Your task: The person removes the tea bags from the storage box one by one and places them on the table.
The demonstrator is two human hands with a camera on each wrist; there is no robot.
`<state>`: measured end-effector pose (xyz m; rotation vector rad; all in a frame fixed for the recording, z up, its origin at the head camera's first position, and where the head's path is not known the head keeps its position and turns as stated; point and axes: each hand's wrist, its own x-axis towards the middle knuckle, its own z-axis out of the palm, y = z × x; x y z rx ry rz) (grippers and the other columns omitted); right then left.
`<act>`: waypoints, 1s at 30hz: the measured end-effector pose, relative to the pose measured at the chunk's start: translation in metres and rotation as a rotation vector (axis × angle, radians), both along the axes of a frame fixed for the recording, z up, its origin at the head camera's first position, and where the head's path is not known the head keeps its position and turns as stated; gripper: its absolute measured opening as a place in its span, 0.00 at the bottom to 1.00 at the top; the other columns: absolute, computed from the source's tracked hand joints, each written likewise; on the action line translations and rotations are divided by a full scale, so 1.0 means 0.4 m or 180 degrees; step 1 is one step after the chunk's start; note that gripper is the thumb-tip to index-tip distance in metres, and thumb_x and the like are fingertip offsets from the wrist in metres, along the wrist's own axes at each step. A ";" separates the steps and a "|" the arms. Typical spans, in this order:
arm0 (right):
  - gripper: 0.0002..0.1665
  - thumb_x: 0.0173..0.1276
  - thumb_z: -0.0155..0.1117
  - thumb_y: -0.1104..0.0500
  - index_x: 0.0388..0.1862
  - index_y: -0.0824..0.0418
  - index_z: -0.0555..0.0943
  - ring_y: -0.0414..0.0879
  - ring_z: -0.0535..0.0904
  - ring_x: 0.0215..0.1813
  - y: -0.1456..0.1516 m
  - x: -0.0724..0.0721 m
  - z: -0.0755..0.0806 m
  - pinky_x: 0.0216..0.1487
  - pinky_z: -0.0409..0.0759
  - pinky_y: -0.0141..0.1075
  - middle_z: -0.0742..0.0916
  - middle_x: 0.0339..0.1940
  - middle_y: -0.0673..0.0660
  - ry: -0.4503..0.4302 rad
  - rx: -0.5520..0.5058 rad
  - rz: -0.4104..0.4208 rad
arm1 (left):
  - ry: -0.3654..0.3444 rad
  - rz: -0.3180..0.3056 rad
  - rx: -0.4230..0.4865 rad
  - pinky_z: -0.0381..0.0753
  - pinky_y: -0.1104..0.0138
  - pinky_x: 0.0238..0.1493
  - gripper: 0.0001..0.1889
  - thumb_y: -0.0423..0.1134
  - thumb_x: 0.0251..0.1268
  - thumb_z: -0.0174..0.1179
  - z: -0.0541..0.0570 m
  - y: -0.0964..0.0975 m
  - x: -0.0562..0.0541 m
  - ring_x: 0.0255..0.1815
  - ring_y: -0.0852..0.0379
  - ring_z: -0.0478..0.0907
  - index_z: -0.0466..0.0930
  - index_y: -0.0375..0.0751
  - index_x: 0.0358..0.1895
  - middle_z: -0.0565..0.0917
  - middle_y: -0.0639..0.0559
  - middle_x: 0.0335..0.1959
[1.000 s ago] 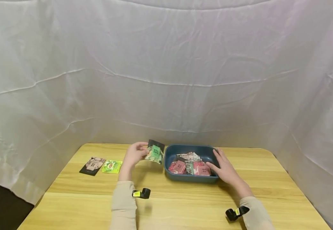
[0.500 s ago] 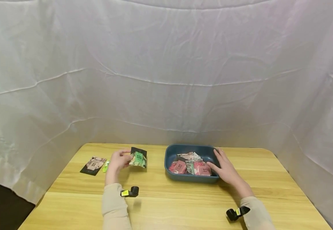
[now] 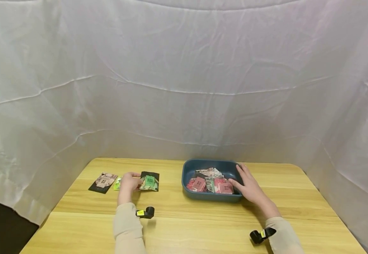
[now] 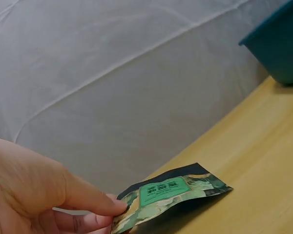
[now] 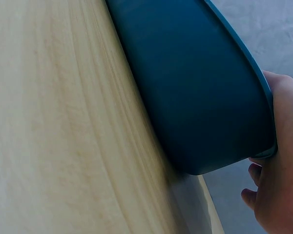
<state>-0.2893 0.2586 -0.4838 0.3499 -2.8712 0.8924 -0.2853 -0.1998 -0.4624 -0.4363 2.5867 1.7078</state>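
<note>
My left hand (image 3: 130,182) pinches a black-and-green sachet (image 3: 149,181) by its left edge, thumb on top. In the left wrist view the sachet (image 4: 163,192) is tilted just over the tabletop, with a shadow beneath it; whether an edge touches the wood I cannot tell. Partly hidden behind that hand is a yellow-green sachet (image 3: 117,183). Further left lies a black sachet with a beige patterned front (image 3: 105,181). My right hand (image 3: 250,187) holds the right end of a dark blue bin (image 3: 212,198) by its rim, some fingers curled at the outside wall.
Inside the bin are several sachets, among them a red one (image 3: 224,187), another red one (image 3: 198,184) and a pale patterned one (image 3: 210,172). The wooden table (image 3: 203,229) ends at a grey-white cloth (image 3: 184,116) behind and at both sides.
My left hand has carried the black-and-green sachet left from beside the bin and lowered it to table level, covering part of the yellow-green sachet. The right hand and bin have stayed put.
</note>
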 end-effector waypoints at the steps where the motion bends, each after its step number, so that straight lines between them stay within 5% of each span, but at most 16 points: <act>1: 0.49 0.71 0.53 0.37 0.78 0.64 0.51 0.69 0.43 0.79 0.000 0.000 0.000 0.72 0.49 0.68 0.49 0.80 0.68 0.0002 0.0000 0.0000 | -0.0020 0.0019 -0.0097 0.82 0.66 0.29 0.19 0.25 0.62 0.55 -0.002 0.001 -0.002 0.24 0.56 0.75 0.75 0.25 0.57 0.81 0.32 0.43; 6: 0.49 0.71 0.52 0.37 0.79 0.64 0.50 0.69 0.43 0.79 -0.003 0.003 0.002 0.72 0.49 0.68 0.49 0.80 0.68 -0.0010 0.0015 -0.0015 | -0.0086 0.0010 -0.0507 0.76 0.68 0.25 0.21 0.24 0.60 0.53 -0.003 0.007 -0.001 0.19 0.58 0.71 0.75 0.24 0.57 0.78 0.26 0.53; 15: 0.48 0.72 0.54 0.39 0.78 0.66 0.52 0.69 0.44 0.79 -0.010 0.012 0.014 0.72 0.50 0.68 0.50 0.80 0.69 0.0059 0.0013 -0.0023 | -0.0113 0.0003 -0.0878 0.72 0.64 0.31 0.21 0.26 0.60 0.53 0.007 0.009 0.000 0.37 0.45 0.73 0.75 0.25 0.58 0.78 0.28 0.55; 24: 0.48 0.72 0.53 0.39 0.78 0.66 0.52 0.69 0.44 0.79 -0.007 0.009 0.011 0.72 0.50 0.69 0.50 0.80 0.69 0.0038 0.0027 -0.0021 | -0.0107 -0.0002 -0.0949 0.77 0.55 0.42 0.22 0.29 0.65 0.53 0.030 0.005 0.004 0.45 0.38 0.76 0.71 0.26 0.62 0.75 0.27 0.60; 28: 0.48 0.72 0.53 0.38 0.78 0.65 0.51 0.69 0.43 0.79 -0.005 0.006 0.009 0.72 0.49 0.69 0.49 0.80 0.68 0.0006 0.0015 -0.0019 | -0.0067 -0.0018 -0.0918 0.75 0.64 0.31 0.23 0.32 0.68 0.53 0.045 0.006 0.008 0.31 0.50 0.76 0.70 0.27 0.64 0.77 0.28 0.57; 30: 0.48 0.72 0.53 0.38 0.78 0.65 0.51 0.69 0.43 0.79 -0.005 0.005 0.007 0.72 0.49 0.69 0.49 0.80 0.68 -0.0003 0.0013 -0.0023 | -0.0030 -0.0023 -0.0921 0.77 0.63 0.32 0.23 0.34 0.69 0.53 0.053 0.011 0.008 0.32 0.50 0.77 0.69 0.28 0.65 0.76 0.28 0.58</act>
